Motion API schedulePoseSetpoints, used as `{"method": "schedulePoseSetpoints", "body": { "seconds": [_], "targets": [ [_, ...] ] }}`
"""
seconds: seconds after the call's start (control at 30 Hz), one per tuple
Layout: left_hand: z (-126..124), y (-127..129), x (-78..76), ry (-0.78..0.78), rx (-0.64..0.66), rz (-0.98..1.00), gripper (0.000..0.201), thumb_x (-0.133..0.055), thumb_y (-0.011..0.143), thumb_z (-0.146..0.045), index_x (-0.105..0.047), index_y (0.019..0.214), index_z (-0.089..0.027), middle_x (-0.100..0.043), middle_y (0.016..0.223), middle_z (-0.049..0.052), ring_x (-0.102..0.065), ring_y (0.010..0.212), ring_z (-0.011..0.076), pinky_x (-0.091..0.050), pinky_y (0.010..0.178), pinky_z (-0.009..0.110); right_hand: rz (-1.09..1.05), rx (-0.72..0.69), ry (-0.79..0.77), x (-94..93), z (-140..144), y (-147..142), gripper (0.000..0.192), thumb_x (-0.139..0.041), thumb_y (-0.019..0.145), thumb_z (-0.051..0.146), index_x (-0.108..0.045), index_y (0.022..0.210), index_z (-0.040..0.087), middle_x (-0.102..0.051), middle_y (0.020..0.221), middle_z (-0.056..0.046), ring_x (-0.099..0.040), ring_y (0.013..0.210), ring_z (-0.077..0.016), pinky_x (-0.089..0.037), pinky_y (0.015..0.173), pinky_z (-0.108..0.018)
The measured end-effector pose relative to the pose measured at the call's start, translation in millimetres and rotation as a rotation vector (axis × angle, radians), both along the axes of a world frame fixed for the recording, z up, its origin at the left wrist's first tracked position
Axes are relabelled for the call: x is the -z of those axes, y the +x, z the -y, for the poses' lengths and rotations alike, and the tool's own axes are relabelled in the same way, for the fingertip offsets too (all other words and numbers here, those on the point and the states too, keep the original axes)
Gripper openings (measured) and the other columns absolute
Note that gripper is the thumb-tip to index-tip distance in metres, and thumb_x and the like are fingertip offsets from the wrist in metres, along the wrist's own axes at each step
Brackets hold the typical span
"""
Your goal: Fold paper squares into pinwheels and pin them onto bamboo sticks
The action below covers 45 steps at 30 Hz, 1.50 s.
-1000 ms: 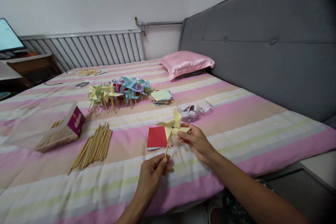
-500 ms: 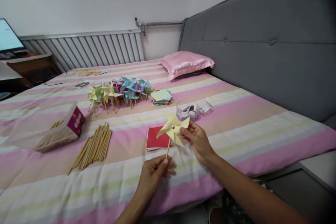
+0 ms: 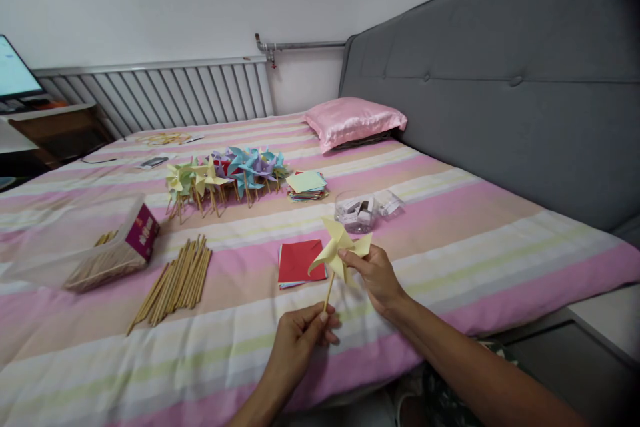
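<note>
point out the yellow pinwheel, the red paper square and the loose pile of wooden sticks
yellow pinwheel [image 3: 336, 247], head view, on its upper blade.
red paper square [image 3: 299, 260], head view, middle of the sheet.
wooden sticks [image 3: 176, 278], head view, middle of the pile.

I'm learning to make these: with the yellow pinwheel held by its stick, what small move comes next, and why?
Probably lay the yellow pinwheel with the finished pinwheels farther up the bed. It looks assembled: the left hand pinches its stick and the right hand touches the centre where the blades are pinned.
</note>
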State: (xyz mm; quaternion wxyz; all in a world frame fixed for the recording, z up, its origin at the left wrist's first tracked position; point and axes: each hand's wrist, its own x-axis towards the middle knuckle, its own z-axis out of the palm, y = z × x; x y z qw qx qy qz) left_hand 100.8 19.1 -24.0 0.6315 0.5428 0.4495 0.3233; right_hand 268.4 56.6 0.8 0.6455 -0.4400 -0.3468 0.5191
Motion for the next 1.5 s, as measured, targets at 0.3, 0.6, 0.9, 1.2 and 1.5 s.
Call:
{"method": "schedulePoseSetpoints", "body": {
  "seconds": [0.3, 0.6, 0.9, 1.2, 1.5],
  "targets": [
    [3, 0, 4.1, 0.033, -0.005, 0.024, 0.033, -0.058, 0.079, -0.043, -0.064, 0.086, -0.011, -0.07, 0.081, 0.011, -0.063, 0.063, 0.0157, -0.047, 0.065, 0.029, 0.096, 0.059, -0.015, -1.8, 5, -4, 0.026, -0.075, 0.061, 0.037, -0.066, 0.069, 0.014, -0.067, 0.066, -0.004, -0.058, 0.061, -0.0171, -0.044, 0.059, -0.027],
    [-15, -25, -17.4, 0.214, -0.266, 0.065, 0.022, -0.061, 0.076, -0.037, -0.057, 0.081, -0.016, -0.071, 0.081, 0.009, -0.065, 0.069, 0.017, -0.047, 0.064, 0.027, 0.204, -0.074, 0.193, -1.7, 11, 5, 0.044, -0.065, 0.073, 0.043, -0.06, 0.108, 0.017, -0.069, 0.09, -0.008, -0.062, 0.079, -0.017, -0.049, 0.073, -0.028],
    [-82, -108, -27.4, 0.506, -0.794, -0.087, 0.028, -0.066, 0.066, -0.037, -0.067, 0.082, -0.014, -0.067, 0.075, 0.006, -0.061, 0.07, 0.0162, -0.045, 0.061, 0.025, 0.708, 0.043, -0.03, 61.0, -17, 6, 0.036, -0.055, 0.076, 0.05, -0.064, 0.083, 0.016, -0.066, 0.069, -0.005, -0.06, 0.061, -0.0173, -0.045, 0.057, -0.026],
    [-162, -115, -29.8, 0.531, -0.955, -0.349, 0.025, -0.06, 0.07, -0.033, -0.073, 0.084, -0.017, -0.07, 0.071, 0.003, -0.062, 0.07, 0.0175, -0.045, 0.064, 0.026, 0.938, 0.092, -0.03, 74.0, -16, 2, 0.036, -0.046, 0.081, 0.052, -0.064, 0.08, 0.021, -0.067, 0.065, -0.003, -0.062, 0.062, -0.0191, -0.043, 0.063, -0.027],
    [-246, -103, -34.0, 0.477, -0.949, -0.706, 0.018, -0.063, 0.073, -0.028, -0.074, 0.086, -0.025, -0.073, 0.086, 0.003, -0.064, 0.086, 0.0197, -0.044, 0.077, 0.027, 0.934, 0.081, -0.024, 79.6, -20, 2, 0.041, -0.043, 0.081, 0.056, -0.063, 0.076, 0.02, -0.065, 0.062, -0.003, -0.059, 0.058, -0.0181, -0.041, 0.058, -0.025]
  ]
}}
